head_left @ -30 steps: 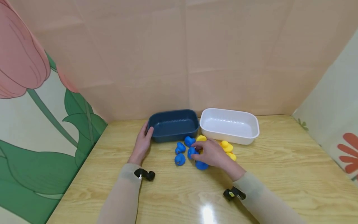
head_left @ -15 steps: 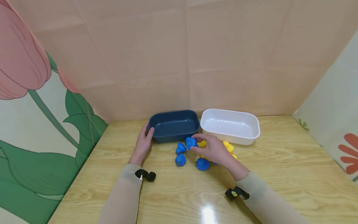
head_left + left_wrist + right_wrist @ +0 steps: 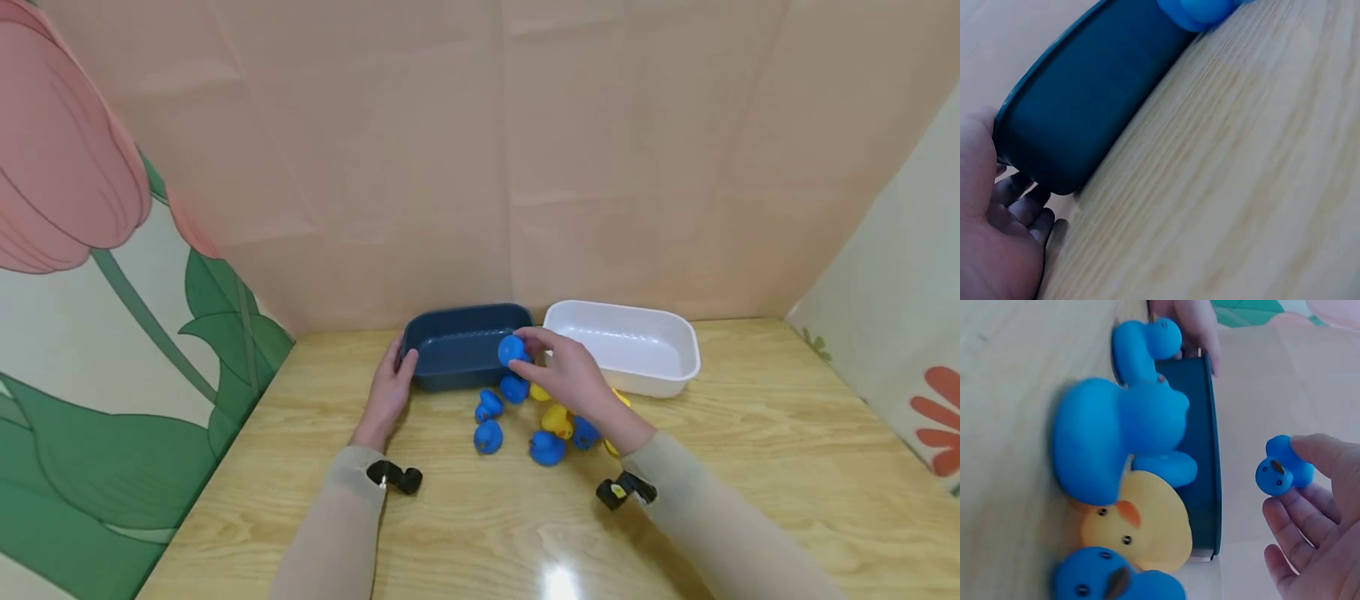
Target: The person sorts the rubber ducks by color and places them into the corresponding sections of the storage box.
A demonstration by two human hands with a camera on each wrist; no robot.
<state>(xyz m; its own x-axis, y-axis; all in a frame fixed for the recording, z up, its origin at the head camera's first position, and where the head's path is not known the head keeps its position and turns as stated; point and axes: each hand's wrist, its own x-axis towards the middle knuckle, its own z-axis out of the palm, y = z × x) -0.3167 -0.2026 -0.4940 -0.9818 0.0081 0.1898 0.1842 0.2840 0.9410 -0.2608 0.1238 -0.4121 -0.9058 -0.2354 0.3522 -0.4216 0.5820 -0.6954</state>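
Head view: the right hand [image 3: 567, 372] pinches a blue duck [image 3: 512, 350], raised at the near right corner of the dark tray [image 3: 453, 380], whose left end the left hand [image 3: 388, 387] grips.

In the head view, the held duck [image 3: 512, 351] and the white tub [image 3: 637, 342] were partly covered by the right hand [image 3: 573, 379], and the number of yellow ducks [image 3: 538, 392] behind it could not be told. In the left wrist view, the dark tub [image 3: 1085, 94] and a blue duck [image 3: 1200, 11] were cut off along the top. In the right wrist view, the lowest duck [image 3: 1100, 578] was cropped by the bottom edge.
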